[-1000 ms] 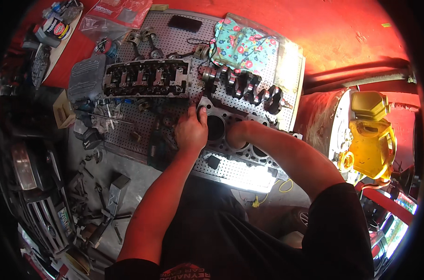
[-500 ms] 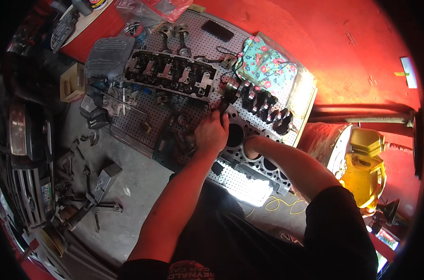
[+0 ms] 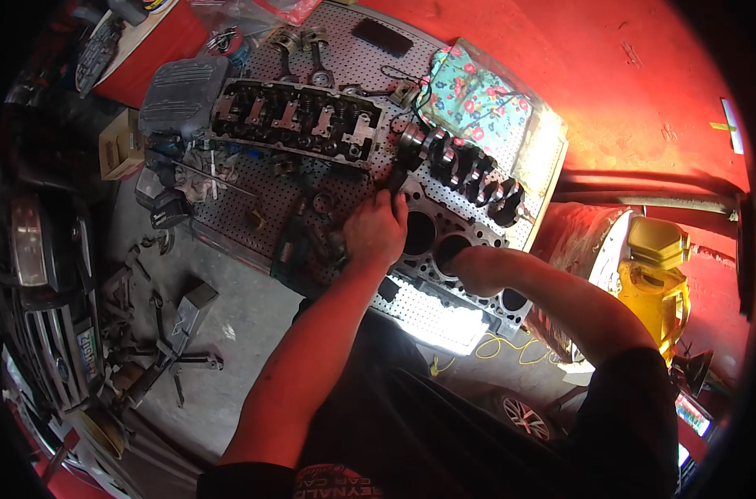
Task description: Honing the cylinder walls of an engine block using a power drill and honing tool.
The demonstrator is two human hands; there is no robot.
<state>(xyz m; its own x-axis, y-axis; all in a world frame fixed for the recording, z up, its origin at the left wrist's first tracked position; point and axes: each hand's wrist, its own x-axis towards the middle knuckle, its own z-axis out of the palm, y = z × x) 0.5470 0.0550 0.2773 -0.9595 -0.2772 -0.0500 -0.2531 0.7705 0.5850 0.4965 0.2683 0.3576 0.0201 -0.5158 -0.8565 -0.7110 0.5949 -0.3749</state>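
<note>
My left hand (image 3: 376,229) is closed on the end of a metal engine block (image 3: 428,204), beside its leftmost visible bore. My right hand (image 3: 486,268) is over the block, at the rim of a middle cylinder bore (image 3: 451,247), its fingertips hidden from view. A crankshaft (image 3: 469,170) lies just behind the block. To the left sits a long cylinder head (image 3: 290,116), with pistons on connecting rods (image 3: 320,76) behind it. A dark green power tool (image 3: 286,249) lies left of my left wrist.
The perforated bench (image 3: 245,200) also holds a floral cloth (image 3: 477,96), phone (image 3: 382,36) and grey pan (image 3: 178,91). Yellow jugs (image 3: 654,299) stand at right. A cardboard box (image 3: 120,145), car grille (image 3: 54,349) and several floor tools (image 3: 182,324) are at left.
My right hand has drawn back from deeper inside the bore, uncovering more of it. My left hand stays on the block's end. The camera view has shifted.
</note>
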